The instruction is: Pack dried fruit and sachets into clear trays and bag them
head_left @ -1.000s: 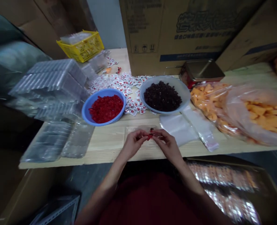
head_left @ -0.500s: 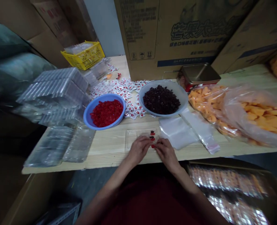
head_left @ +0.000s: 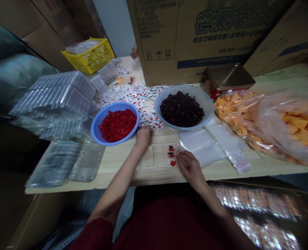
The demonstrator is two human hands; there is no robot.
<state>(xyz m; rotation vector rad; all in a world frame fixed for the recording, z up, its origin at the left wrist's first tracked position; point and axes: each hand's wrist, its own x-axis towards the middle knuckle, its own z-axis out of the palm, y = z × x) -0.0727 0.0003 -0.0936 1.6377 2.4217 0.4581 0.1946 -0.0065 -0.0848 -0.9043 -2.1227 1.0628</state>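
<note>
A clear plastic tray (head_left: 154, 158) lies near the table's front edge. Small red and dark pieces (head_left: 171, 155) are paired in its right end, and a lone red piece (head_left: 173, 163) sits nearest me. My right hand (head_left: 191, 168) is closed at the tray's right edge, thumb and forefinger pinched on the rim. Beyond the tray, my left hand (head_left: 143, 137) reaches to small printed white sachets (head_left: 154, 121), close to the right side of a blue bowl (head_left: 93, 133) of red pieces. Its fingertips are partly hidden, so what they hold is unclear.
A pale bowl (head_left: 210, 104) holds dark pieces. Clear bags (head_left: 198, 146) lie right of the tray, with bags of orange pieces (head_left: 234, 107) beyond. Stacked clear trays (head_left: 55, 93) and a yellow basket (head_left: 101, 57) stand left. Another person's hand (head_left: 134, 52) shows beside a cardboard box (head_left: 159, 73).
My left hand has left the red piece and moved away from me to the sachets. My right hand stays at the tray's right end. Another person's hand has appeared at the back.
</note>
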